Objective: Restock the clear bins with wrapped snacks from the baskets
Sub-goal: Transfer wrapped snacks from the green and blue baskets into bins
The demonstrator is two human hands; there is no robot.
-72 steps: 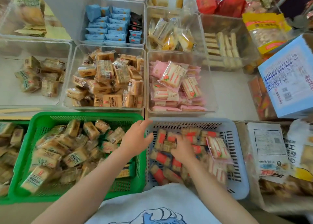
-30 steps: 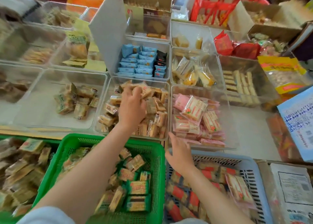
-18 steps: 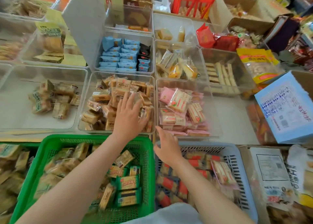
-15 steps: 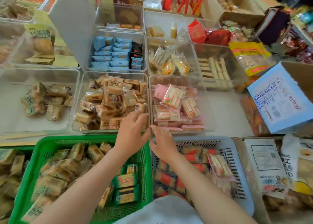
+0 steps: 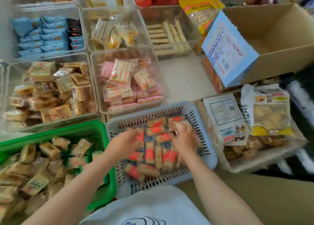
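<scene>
1. While both hands reach into the grey basket (image 5: 206,136), risk of spilling: left hand (image 5: 124,144) curled over the red-banded snacks (image 5: 155,154) (grip blurred, cannot tell whether anything is pinched), right hand (image 5: 184,137) closing on a wrapped pack at the far pile.
2. Slippery wrappers, loosely heaped; easily dropped over the rim if scooped too many at once.
3. Possible mix-up: pink-pack bin (image 5: 129,83) just beyond the basket, tan-snack bin (image 5: 51,92) beside it, both already fairly full.
4. Alongside: green basket (image 5: 56,134) touching the grey one, cardboard box (image 5: 270,39) and bagged goods at right, crowding the route.
</scene>
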